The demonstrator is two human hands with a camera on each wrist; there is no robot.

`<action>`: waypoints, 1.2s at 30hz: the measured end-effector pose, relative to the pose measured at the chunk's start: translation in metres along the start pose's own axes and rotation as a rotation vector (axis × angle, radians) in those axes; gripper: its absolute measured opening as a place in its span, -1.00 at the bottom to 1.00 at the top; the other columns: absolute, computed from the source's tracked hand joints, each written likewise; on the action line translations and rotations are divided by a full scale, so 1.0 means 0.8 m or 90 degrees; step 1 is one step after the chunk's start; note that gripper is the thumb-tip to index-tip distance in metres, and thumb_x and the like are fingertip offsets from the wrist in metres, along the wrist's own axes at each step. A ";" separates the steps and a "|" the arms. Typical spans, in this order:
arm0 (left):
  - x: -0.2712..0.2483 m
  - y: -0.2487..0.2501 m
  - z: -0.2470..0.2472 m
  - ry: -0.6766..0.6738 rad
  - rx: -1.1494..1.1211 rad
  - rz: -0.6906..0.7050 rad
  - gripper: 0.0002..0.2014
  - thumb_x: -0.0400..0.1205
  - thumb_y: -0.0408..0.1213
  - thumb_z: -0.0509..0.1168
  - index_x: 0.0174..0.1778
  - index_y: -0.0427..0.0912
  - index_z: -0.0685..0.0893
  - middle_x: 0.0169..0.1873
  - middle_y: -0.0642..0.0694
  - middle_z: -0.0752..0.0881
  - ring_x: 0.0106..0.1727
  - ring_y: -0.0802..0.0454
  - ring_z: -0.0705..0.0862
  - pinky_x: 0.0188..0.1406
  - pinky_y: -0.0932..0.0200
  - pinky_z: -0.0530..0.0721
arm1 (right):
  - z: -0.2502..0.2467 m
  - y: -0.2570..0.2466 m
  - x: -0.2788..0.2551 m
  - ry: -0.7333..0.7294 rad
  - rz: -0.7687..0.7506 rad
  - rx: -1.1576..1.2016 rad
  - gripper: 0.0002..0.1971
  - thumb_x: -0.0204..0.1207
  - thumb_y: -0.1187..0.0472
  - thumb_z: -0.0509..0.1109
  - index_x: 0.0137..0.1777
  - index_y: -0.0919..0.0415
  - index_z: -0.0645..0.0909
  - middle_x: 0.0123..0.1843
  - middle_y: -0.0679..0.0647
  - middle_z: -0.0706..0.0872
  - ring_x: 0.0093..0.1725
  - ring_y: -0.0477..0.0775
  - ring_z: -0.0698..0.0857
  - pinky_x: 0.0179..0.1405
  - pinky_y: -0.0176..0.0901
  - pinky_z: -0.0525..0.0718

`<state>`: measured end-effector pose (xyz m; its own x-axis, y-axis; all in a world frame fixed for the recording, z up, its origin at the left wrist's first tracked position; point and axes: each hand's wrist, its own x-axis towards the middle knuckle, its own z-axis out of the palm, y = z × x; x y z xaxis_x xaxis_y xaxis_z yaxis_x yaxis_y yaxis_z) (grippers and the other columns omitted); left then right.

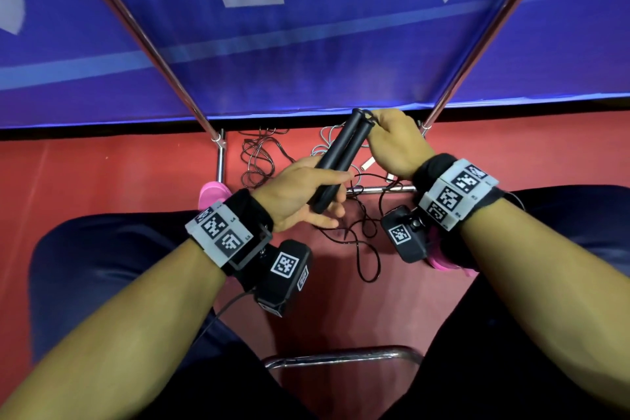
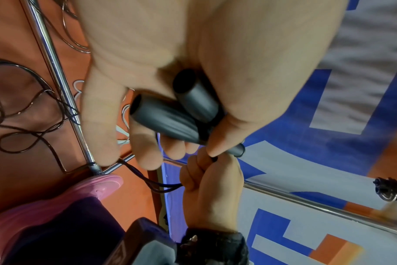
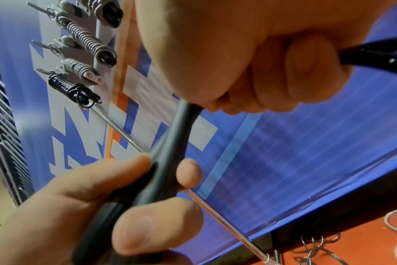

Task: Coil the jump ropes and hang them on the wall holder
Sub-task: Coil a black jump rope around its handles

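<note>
My left hand [image 1: 329,196] grips two black jump-rope handles [image 1: 337,157] held side by side, tilted up to the right. My right hand [image 1: 381,128] is closed round the black cord at the handles' top end. The rest of the black cord [image 1: 366,249] trails in loose loops on the red floor between my knees. The left wrist view shows the handles [image 2: 170,122] end-on, with the right hand [image 2: 211,182] below holding doubled cord [image 2: 154,184]. In the right wrist view, the wall holder [image 3: 57,48] carries several coiled ropes, among them a black coil [image 3: 68,87].
A dark rope [image 1: 255,160] and a white rope [image 1: 325,143] lie tangled on the floor beside the chrome stand frame [image 1: 221,160]. A blue banner [image 1: 306,44] hangs behind. Pink shoes [image 1: 211,193] and a metal chair edge [image 1: 341,356] sit close by.
</note>
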<state>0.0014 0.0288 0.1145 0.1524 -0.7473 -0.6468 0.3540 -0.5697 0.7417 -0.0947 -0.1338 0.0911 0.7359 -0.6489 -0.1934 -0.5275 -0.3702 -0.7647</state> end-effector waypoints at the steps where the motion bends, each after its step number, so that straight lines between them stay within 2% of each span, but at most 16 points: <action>1: -0.001 0.000 -0.001 -0.005 0.005 -0.007 -0.65 0.64 -0.22 0.43 0.30 -0.26 0.59 -0.36 -0.08 0.68 -0.37 -0.08 0.65 -0.27 -0.03 0.73 | 0.000 -0.002 -0.001 -0.004 -0.003 0.002 -0.73 0.61 0.22 0.15 -0.34 0.24 0.46 -0.45 -0.05 0.45 -0.36 0.01 0.39 -0.33 -0.05 0.46; 3: -0.002 0.002 -0.001 0.000 0.015 -0.012 -0.77 0.70 -0.19 0.38 0.19 -0.23 0.63 -0.37 -0.10 0.66 -0.40 -0.07 0.60 -0.40 0.09 0.63 | 0.000 -0.003 -0.003 -0.018 -0.013 0.011 -0.71 0.60 0.23 0.14 -0.38 0.17 0.38 -0.46 -0.07 0.41 -0.38 0.00 0.36 -0.36 -0.04 0.42; 5: -0.002 0.002 0.000 0.005 0.017 -0.009 -0.75 0.73 -0.07 0.33 0.07 -0.21 0.65 -0.39 -0.13 0.66 -0.43 -0.06 0.55 -0.50 0.19 0.47 | 0.000 -0.003 -0.002 -0.027 -0.013 0.009 -0.72 0.57 0.16 0.12 -0.30 0.27 0.49 -0.41 -0.02 0.49 -0.34 0.00 0.41 -0.29 0.06 0.54; 7: 0.000 0.001 0.000 -0.003 0.013 -0.006 -0.69 0.73 0.03 0.30 0.01 -0.19 0.64 -0.38 -0.17 0.68 -0.45 -0.07 0.54 -0.52 0.21 0.42 | -0.001 -0.002 -0.002 -0.029 -0.019 0.006 -0.69 0.56 0.13 0.11 -0.21 0.34 0.56 -0.38 0.01 0.52 -0.33 0.02 0.43 -0.24 0.09 0.59; 10: 0.003 0.001 -0.002 -0.017 0.017 -0.004 -0.71 0.68 0.04 0.35 -0.09 -0.14 0.66 -0.36 -0.19 0.70 -0.47 -0.05 0.52 -0.49 0.20 0.40 | 0.002 -0.003 -0.001 -0.038 -0.030 0.023 -0.67 0.53 0.09 0.11 -0.20 0.35 0.56 -0.36 0.00 0.51 -0.31 0.01 0.43 -0.19 0.15 0.61; 12: 0.004 0.001 -0.002 -0.011 0.021 -0.012 -0.72 0.67 0.04 0.35 -0.09 -0.13 0.67 -0.37 -0.16 0.69 -0.47 -0.04 0.51 -0.45 0.18 0.38 | 0.006 -0.005 -0.001 -0.040 -0.022 0.038 -0.63 0.49 0.04 0.13 -0.18 0.36 0.59 -0.36 0.02 0.54 -0.30 0.01 0.45 -0.14 0.18 0.65; 14: 0.006 0.000 -0.001 0.001 0.028 -0.019 -0.72 0.68 0.05 0.35 -0.09 -0.13 0.68 -0.41 -0.14 0.63 -0.48 -0.02 0.49 -0.43 0.19 0.36 | 0.008 -0.006 0.000 -0.028 -0.022 0.038 -0.60 0.45 0.01 0.18 -0.18 0.39 0.62 -0.39 0.04 0.51 -0.33 0.00 0.42 -0.23 0.14 0.62; 15: 0.006 -0.001 0.000 0.010 0.031 -0.020 -0.72 0.69 0.03 0.35 -0.10 -0.13 0.68 -0.43 -0.13 0.60 -0.50 -0.01 0.48 -0.43 0.19 0.35 | 0.007 -0.007 0.000 -0.023 -0.027 0.039 -0.62 0.45 0.02 0.22 -0.23 0.39 0.60 -0.43 0.03 0.46 -0.36 -0.02 0.38 -0.33 0.07 0.54; 17: 0.006 -0.002 0.000 0.028 0.030 -0.013 -0.74 0.71 -0.01 0.35 -0.14 -0.13 0.65 -0.45 -0.10 0.55 -0.51 0.01 0.45 -0.46 0.20 0.32 | 0.003 -0.006 0.000 0.000 -0.034 0.051 -0.67 0.49 0.12 0.32 -0.43 0.30 0.45 -0.51 -0.04 0.32 -0.42 -0.04 0.26 -0.44 -0.08 0.33; 19: 0.007 -0.002 -0.002 0.035 0.034 0.002 -0.76 0.72 -0.05 0.35 -0.13 -0.15 0.61 -0.45 -0.08 0.53 -0.53 0.04 0.43 -0.52 0.24 0.30 | 0.000 -0.003 0.002 0.014 -0.046 0.062 -0.61 0.49 0.23 0.37 -0.50 0.15 0.29 -0.52 -0.06 0.22 -0.44 -0.04 0.18 -0.50 -0.15 0.22; 22: 0.008 0.000 -0.005 0.044 0.043 0.028 -0.82 0.74 -0.15 0.34 -0.07 -0.18 0.58 -0.45 -0.03 0.53 -0.55 0.10 0.42 -0.64 0.31 0.27 | 0.002 -0.001 0.002 0.009 -0.055 0.059 -0.62 0.41 0.29 0.38 -0.49 0.11 0.24 -0.51 -0.05 0.23 -0.42 0.00 0.19 -0.50 -0.16 0.25; 25: 0.007 0.001 -0.003 0.059 0.025 0.051 -0.86 0.76 -0.22 0.30 -0.07 -0.16 0.56 -0.47 0.01 0.54 -0.57 0.14 0.40 -0.71 0.35 0.24 | 0.006 0.002 0.004 0.013 -0.029 0.063 -0.64 0.32 0.34 0.39 -0.50 0.09 0.26 -0.61 -0.15 0.27 -0.49 -0.04 0.27 -0.46 -0.19 0.33; 28: 0.008 0.007 -0.004 0.118 -0.060 0.074 -0.80 0.76 -0.20 0.29 -0.19 -0.10 0.56 -0.48 0.03 0.52 -0.59 0.15 0.39 -0.71 0.37 0.23 | 0.008 0.003 0.006 0.016 0.003 0.117 -0.64 0.45 0.23 0.48 -0.45 0.08 0.36 -0.64 -0.19 0.38 -0.57 -0.10 0.36 -0.51 -0.24 0.42; 30: 0.012 0.014 -0.010 0.173 -0.141 0.078 -0.78 0.77 -0.18 0.29 -0.22 -0.08 0.55 -0.48 0.02 0.50 -0.60 0.14 0.38 -0.69 0.38 0.23 | 0.009 0.001 0.005 -0.031 0.019 0.194 -0.64 0.58 0.16 0.46 -0.39 0.10 0.41 -0.61 -0.10 0.49 -0.63 0.00 0.41 -0.61 -0.23 0.46; 32: 0.015 0.019 -0.018 0.227 -0.212 0.069 -0.75 0.77 -0.16 0.29 -0.24 -0.06 0.53 -0.48 0.02 0.49 -0.61 0.14 0.38 -0.68 0.38 0.26 | 0.009 -0.008 -0.001 -0.120 0.032 0.235 -0.66 0.68 0.14 0.38 -0.35 0.15 0.47 -0.59 0.03 0.58 -0.70 0.05 0.41 -0.69 -0.26 0.41; 36: 0.024 0.022 -0.030 0.307 -0.339 0.049 -0.70 0.76 -0.14 0.29 -0.30 -0.07 0.52 -0.47 0.01 0.48 -0.60 0.12 0.39 -0.58 0.36 0.43 | 0.010 -0.032 -0.016 -0.275 0.041 0.351 -0.67 0.76 0.17 0.25 -0.25 0.27 0.57 -0.57 0.07 0.64 -0.76 -0.08 0.39 -0.79 -0.33 0.43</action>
<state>0.0328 0.0123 0.1108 0.5421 -0.4739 -0.6940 0.7085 -0.1864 0.6807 -0.0876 -0.1107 0.1081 0.8733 -0.2945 -0.3881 -0.3672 0.1257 -0.9216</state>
